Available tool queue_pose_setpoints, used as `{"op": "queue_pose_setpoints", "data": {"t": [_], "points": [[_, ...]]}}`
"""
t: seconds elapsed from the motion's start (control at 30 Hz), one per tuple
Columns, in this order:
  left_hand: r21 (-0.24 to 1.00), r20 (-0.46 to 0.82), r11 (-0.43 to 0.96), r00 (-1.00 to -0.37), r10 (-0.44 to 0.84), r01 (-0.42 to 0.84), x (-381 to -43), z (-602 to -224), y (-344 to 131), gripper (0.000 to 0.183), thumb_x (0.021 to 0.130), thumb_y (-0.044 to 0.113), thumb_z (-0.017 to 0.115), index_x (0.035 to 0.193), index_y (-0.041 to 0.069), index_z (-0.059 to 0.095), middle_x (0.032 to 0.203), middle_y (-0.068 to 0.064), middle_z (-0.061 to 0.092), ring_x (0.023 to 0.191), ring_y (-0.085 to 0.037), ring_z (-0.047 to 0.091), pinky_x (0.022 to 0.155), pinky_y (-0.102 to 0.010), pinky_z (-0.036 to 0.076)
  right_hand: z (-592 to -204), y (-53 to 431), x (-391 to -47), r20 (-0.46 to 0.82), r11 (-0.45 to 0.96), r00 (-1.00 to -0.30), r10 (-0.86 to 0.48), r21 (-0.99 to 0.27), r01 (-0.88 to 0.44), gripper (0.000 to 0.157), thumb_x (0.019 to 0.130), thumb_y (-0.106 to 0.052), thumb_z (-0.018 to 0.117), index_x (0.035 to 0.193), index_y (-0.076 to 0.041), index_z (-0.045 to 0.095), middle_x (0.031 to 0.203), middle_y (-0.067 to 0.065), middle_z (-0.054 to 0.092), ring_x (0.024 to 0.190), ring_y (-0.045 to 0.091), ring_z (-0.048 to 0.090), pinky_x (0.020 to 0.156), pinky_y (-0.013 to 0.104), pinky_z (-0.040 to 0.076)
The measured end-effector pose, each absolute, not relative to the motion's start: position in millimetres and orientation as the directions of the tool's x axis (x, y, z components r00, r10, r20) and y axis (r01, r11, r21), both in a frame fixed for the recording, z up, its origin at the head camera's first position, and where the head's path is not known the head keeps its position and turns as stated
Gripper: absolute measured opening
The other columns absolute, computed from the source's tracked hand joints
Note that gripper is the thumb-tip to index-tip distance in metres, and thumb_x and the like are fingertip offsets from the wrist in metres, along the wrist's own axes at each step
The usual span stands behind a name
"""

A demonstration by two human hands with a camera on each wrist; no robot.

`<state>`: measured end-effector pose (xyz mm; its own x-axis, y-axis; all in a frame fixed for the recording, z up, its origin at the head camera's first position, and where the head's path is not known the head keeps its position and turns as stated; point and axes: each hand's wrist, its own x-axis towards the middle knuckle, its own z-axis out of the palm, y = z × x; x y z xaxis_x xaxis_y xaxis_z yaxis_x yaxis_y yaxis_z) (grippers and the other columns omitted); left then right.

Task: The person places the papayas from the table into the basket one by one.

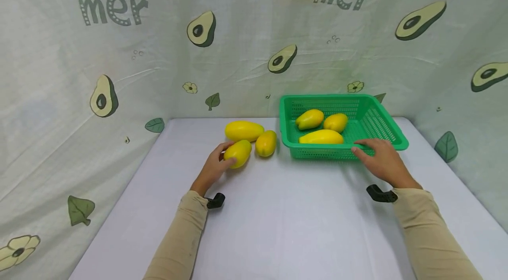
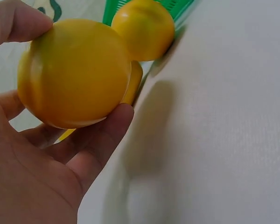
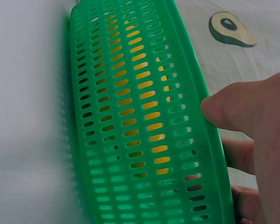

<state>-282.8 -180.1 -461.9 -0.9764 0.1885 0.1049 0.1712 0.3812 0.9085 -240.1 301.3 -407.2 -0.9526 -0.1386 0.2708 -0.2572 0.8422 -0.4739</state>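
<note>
On a white tabletop (image 1: 297, 222), a left hand (image 1: 216, 163) grips a plump yellow-green oval fruit (image 1: 239, 153) while a right hand (image 1: 382, 162) holds a shallow green plastic basket with slotted walls (image 1: 317, 153).
The left fingers curl round the oval fruit, left of the basket, just in front of a long smooth yellow fruit (image 1: 244, 130) and near a smaller yellow egg-shaped fruit (image 1: 266, 143); whether it touches the tabletop, I cannot tell. The right fingers pinch the basket's near rim, thumb outside, others inside. Within lie a tapered yellow fruit (image 1: 310, 119), a rounded yellow fruit (image 1: 335, 122) and, along the near wall, an elongated yellow fruit (image 1: 320, 137).
</note>
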Motion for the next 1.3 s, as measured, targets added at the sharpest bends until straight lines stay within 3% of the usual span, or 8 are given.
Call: {"op": "queue_pose_setpoints", "data": {"t": [0.37,0.53,0.87,1.3], "points": [[0.927,0.094,0.347,-0.982,0.162,0.146,-287,-456,-179,0.056,0.096,0.025,0.060,0.149,0.017,0.045,0.149,-0.007,0.043,0.124,-0.031,0.048,0.105,-0.048,0.042,-409,302,-239,0.262,0.842,-0.956,-0.131,-0.480,-0.247,0.049,0.104,-0.038,0.054,0.128,0.004,0.062,0.132,0.034,0.054,0.129,0.056,0.037,0.110,0.072,0.014],[0.929,0.108,0.335,-0.980,0.169,0.160,-288,-456,-180,0.054,0.098,0.026,0.059,0.149,0.015,0.045,0.151,-0.010,0.041,0.130,-0.031,0.045,0.108,-0.049,0.040,-410,303,-240,0.257,0.842,-0.958,-0.131,-0.481,-0.244,0.049,0.104,-0.038,0.054,0.128,0.004,0.062,0.132,0.034,0.054,0.129,0.056,0.037,0.109,0.072,0.016],[0.932,0.116,0.322,-0.978,0.172,0.167,-296,-446,-177,0.053,0.097,0.024,0.057,0.148,0.018,0.045,0.152,-0.009,0.039,0.123,-0.031,0.048,0.100,-0.046,0.048,-411,303,-241,0.278,0.840,-0.950,-0.143,-0.474,-0.265,0.047,0.104,-0.036,0.055,0.127,0.004,0.063,0.130,0.033,0.056,0.127,0.056,0.039,0.112,0.070,0.012],[0.911,0.172,0.335,-0.961,0.218,0.239,-309,-416,-158,0.051,0.098,0.023,0.058,0.147,0.018,0.047,0.142,-0.006,0.047,0.116,-0.028,0.053,0.097,-0.043,0.050,-408,302,-242,0.284,0.838,-0.948,-0.144,-0.476,-0.269,0.047,0.103,-0.036,0.055,0.126,0.004,0.063,0.130,0.033,0.056,0.127,0.055,0.040,0.112,0.070,0.012]]}}
